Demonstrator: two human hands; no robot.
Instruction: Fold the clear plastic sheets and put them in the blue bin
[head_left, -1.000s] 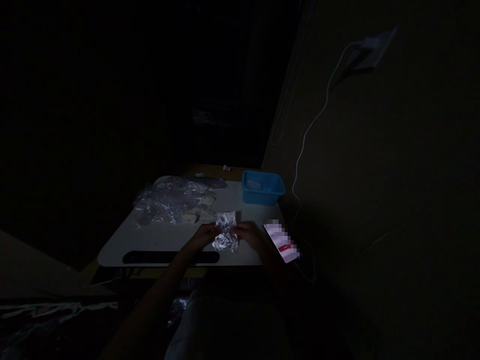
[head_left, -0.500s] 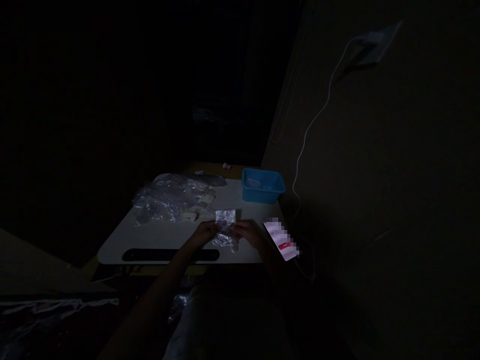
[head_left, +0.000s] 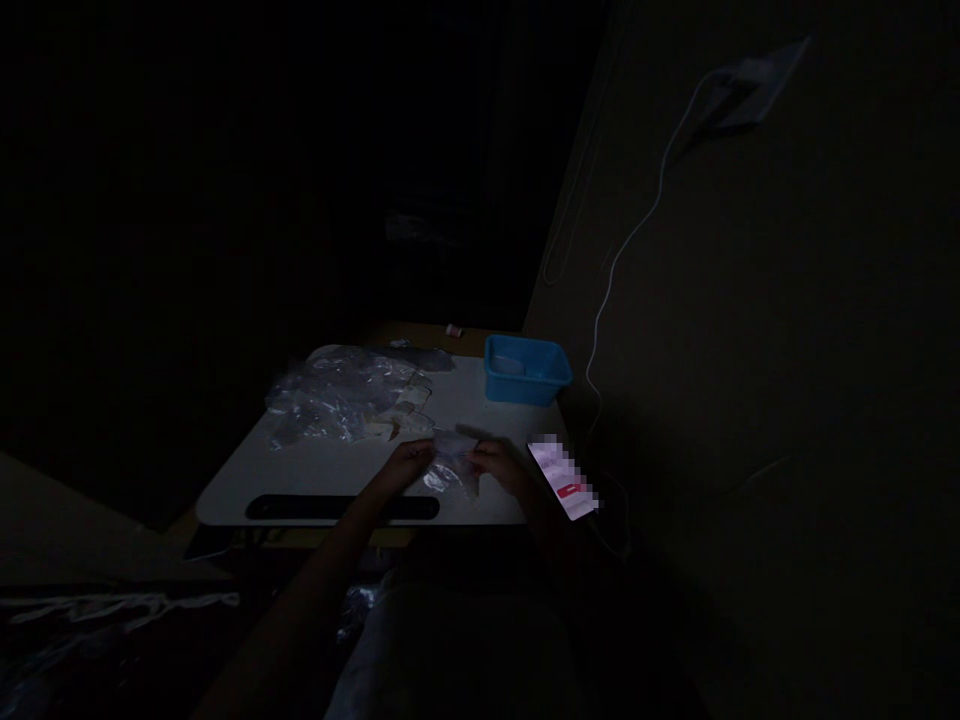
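Between my two hands is a small clear plastic bag (head_left: 451,470), shiny and creased, above the front part of a white table (head_left: 315,470). My left hand (head_left: 412,459) pinches its left edge, and my right hand (head_left: 495,461) grips the right edge. Dim light hides what, if anything, is inside. Left of my hands lies a heap of clear plastic bags (head_left: 337,395), with torn pale pieces (head_left: 409,405) that look like paper or card beside it.
A blue plastic basket (head_left: 529,370) stands at the table's back right corner. By the right edge lies a lit phone (head_left: 562,480). A white cable (head_left: 613,262) hangs from a wall socket (head_left: 757,85). Behind the table is a small pinkish-white object (head_left: 454,330).
The bag's upper part, which stood up above my fingers, is now lower and flattened between my hands. Both hands stay in nearly the same place.
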